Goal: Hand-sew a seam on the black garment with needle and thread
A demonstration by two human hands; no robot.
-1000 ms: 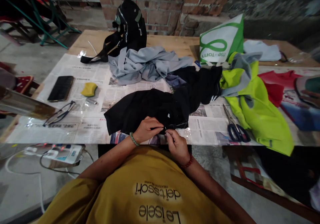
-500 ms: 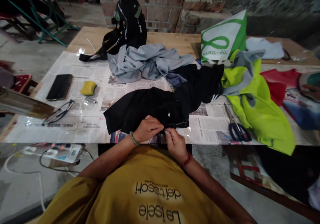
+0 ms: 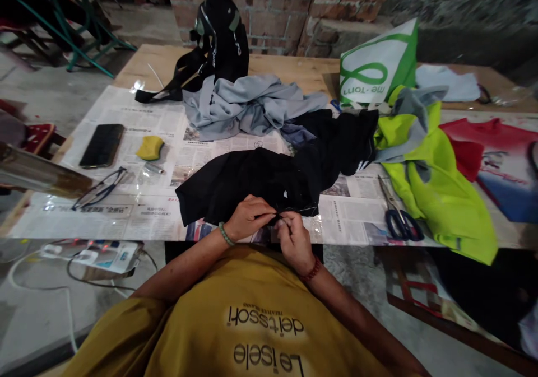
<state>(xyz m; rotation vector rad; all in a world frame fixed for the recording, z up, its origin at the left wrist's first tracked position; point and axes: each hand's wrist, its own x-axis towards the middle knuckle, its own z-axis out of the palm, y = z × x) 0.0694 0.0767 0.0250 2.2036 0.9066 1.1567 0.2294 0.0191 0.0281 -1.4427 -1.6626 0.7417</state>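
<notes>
A black garment (image 3: 235,178) lies bunched on the newspaper at the table's near edge, with a small white mark and a loose pale thread (image 3: 310,206) on it. My left hand (image 3: 247,217), wearing a green bead bracelet, pinches the garment's near edge between thumb and fingers. Close against those fingertips, my right hand (image 3: 294,240), with a red bead bracelet, is closed in a pinch. Whatever sits between its fingertips is too small to make out. Dark-handled scissors (image 3: 401,220) rest to the right of my hands.
Newspaper (image 3: 147,220) covers the table. On the left are a phone (image 3: 101,145), a yellow sponge (image 3: 150,148) and glasses (image 3: 101,187). Grey cloth (image 3: 252,105), a black bag (image 3: 225,41) and a white-green bag (image 3: 378,66) stand behind. A yellow-green garment (image 3: 449,198) hangs over the near edge.
My right hand's fingers have shifted slightly up, toward my left fingertips. At the far right, what looks like another person's hand has left the red and blue shirt, which now lies spread out.
</notes>
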